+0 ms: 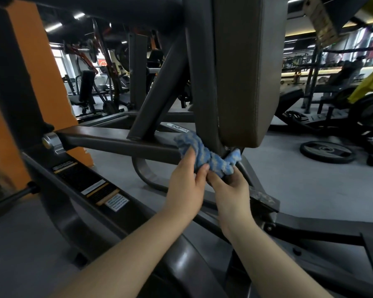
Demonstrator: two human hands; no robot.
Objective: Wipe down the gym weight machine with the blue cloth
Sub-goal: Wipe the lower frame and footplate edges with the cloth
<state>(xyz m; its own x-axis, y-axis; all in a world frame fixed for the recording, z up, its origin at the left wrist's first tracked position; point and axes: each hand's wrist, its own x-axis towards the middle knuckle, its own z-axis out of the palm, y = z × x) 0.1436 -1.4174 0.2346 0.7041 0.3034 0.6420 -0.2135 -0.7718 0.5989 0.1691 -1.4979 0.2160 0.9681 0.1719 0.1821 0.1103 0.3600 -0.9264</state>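
- Clutter surrounds you: a black round weight plate [327, 152] lies flat on the grey floor [299, 183] to your right, an orange pillar [41, 67] stands at your left, and other dark gym machines sit further back.
- Directly ahead, the dark brown padded backrest [241, 78] of the dark grey steel weight machine [116, 140] hangs over your hands.
- Your crumpled blue-and-white terry cloth [205, 157] is bunched against the machine's frame just below the pad's lower edge.
- Your left hand [185, 186] grasps the cloth's left part, thumb and fingers pinching it.
- Your right hand [230, 194] clenches the cloth's underside, touching the left fingertips.
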